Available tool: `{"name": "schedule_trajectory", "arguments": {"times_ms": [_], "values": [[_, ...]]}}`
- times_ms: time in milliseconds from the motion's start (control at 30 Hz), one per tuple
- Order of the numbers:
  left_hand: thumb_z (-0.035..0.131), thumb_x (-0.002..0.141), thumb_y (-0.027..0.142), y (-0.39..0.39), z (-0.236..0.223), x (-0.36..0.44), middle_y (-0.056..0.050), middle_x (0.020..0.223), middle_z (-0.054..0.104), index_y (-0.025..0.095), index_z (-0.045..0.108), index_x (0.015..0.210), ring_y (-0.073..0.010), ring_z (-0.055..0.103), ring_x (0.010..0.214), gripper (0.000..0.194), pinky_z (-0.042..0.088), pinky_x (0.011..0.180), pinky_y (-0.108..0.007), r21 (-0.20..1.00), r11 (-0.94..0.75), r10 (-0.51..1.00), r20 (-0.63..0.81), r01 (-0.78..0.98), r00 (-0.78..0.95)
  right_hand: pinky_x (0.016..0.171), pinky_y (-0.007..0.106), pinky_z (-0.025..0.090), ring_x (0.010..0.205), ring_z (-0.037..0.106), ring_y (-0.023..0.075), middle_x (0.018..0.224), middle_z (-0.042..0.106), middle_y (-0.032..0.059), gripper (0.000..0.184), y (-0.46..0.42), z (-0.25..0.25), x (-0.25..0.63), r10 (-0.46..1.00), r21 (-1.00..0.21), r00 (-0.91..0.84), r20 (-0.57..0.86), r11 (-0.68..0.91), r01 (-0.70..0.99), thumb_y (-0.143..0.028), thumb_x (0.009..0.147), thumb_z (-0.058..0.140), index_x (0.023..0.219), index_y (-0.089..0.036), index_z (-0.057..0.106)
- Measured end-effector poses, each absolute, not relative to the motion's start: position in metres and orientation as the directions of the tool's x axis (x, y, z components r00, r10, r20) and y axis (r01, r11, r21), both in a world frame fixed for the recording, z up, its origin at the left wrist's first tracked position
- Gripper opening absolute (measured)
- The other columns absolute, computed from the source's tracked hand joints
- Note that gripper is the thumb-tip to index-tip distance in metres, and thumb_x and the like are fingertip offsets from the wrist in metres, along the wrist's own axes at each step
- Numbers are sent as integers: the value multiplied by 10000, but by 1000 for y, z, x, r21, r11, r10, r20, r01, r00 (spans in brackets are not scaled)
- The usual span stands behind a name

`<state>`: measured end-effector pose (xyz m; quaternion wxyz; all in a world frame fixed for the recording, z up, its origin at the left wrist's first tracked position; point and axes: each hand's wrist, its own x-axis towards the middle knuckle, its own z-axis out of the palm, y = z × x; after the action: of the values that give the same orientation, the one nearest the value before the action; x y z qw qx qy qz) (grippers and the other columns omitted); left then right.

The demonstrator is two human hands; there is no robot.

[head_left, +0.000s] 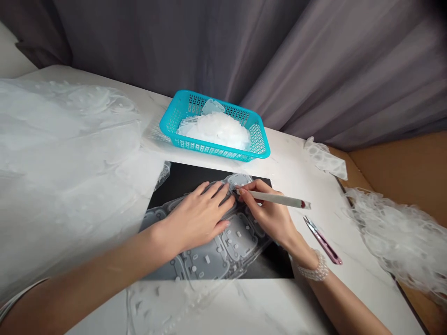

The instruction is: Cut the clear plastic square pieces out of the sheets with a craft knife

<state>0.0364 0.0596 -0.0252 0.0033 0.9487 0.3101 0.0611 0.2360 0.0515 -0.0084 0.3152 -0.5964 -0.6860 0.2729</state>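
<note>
My left hand (200, 214) lies flat with fingers spread on a translucent moulded silicone-like sheet (206, 257), marked with rounded panels, slots and small dots. Between the thumb and fingers of my right hand (270, 209) is a slim white pen-shaped tool (279, 199) with a dark red end. Its dark tip meets the sheet's upper part, close to my left fingertips; the exact kind of tool is not clear. Under the sheet is a black mat (275, 260). Pink-handled thread snips (323, 239) rest on the table, right of my right hand.
A turquoise basket (209, 148) holding a heap of translucent pieces (223, 130) stands behind the mat. Stacked translucent sheets (70, 177) fill the left side. Stringy clear scraps (401, 237) pile up at the right, with a crumpled offcut (326, 158) farther back. Grey curtain (209, 46) hangs behind.
</note>
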Motion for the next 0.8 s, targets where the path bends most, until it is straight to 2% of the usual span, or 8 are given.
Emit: {"name": "schedule_trajectory", "arguments": {"times_ms": [133, 333, 467, 600, 733, 800], "values": [[376, 1000, 394, 59, -23, 37, -182, 1477, 467, 132, 456, 1402, -330, 397, 1385, 486, 360, 1098, -508, 40, -799, 600, 116, 600, 792, 600, 251, 456, 676, 642, 142, 843, 715, 39, 145, 51, -8, 230, 981, -690, -129, 143, 192, 698, -290, 951, 531, 875, -190, 605], [357, 1002, 399, 58, -23, 37, -161, 1491, 461, 163, 477, 1389, -327, 395, 1387, 469, 360, 1087, -557, 35, -788, 614, 118, 615, 780, 567, 274, 446, 598, 627, 151, 742, 684, 33, 173, 42, 3, 227, 978, -612, -162, 131, 209, 763, -239, 947, 482, 780, -216, 521], [366, 1000, 405, 58, -24, 36, -164, 1519, 426, 162, 473, 1397, -336, 374, 1404, 478, 339, 1103, -559, 36, -794, 607, 110, 607, 787, 618, 290, 501, 823, 722, 229, 716, 679, 45, 190, 35, 5, 229, 976, -602, -196, 98, 215, 769, -231, 953, 467, 763, -237, 474], [374, 998, 411, 60, -24, 34, -160, 1519, 430, 141, 455, 1416, -339, 359, 1412, 504, 320, 1121, -548, 41, -806, 591, 110, 590, 799, 729, 322, 559, 1089, 685, 266, 882, 716, 78, 132, 36, -13, 229, 951, -555, -228, 211, 308, 773, -221, 981, 440, 860, -244, 488], [352, 1001, 435, 61, -26, 32, -147, 1495, 469, 107, 454, 1419, -315, 365, 1406, 541, 285, 1147, -544, 54, -804, 594, 117, 592, 796, 830, 386, 577, 1085, 681, 262, 1082, 695, 123, 94, 40, -31, 229, 911, -450, -288, 293, 398, 799, -218, 994, 429, 932, -236, 498], [338, 1003, 441, 61, -27, 32, -145, 1498, 467, 97, 463, 1415, -313, 363, 1407, 551, 277, 1151, -545, 51, -802, 597, 118, 596, 794, 867, 403, 575, 1117, 663, 260, 1113, 679, 137, 117, 41, -33, 229, 895, -406, -321, 310, 430, 806, -198, 999, 416, 960, -225, 523]]}}
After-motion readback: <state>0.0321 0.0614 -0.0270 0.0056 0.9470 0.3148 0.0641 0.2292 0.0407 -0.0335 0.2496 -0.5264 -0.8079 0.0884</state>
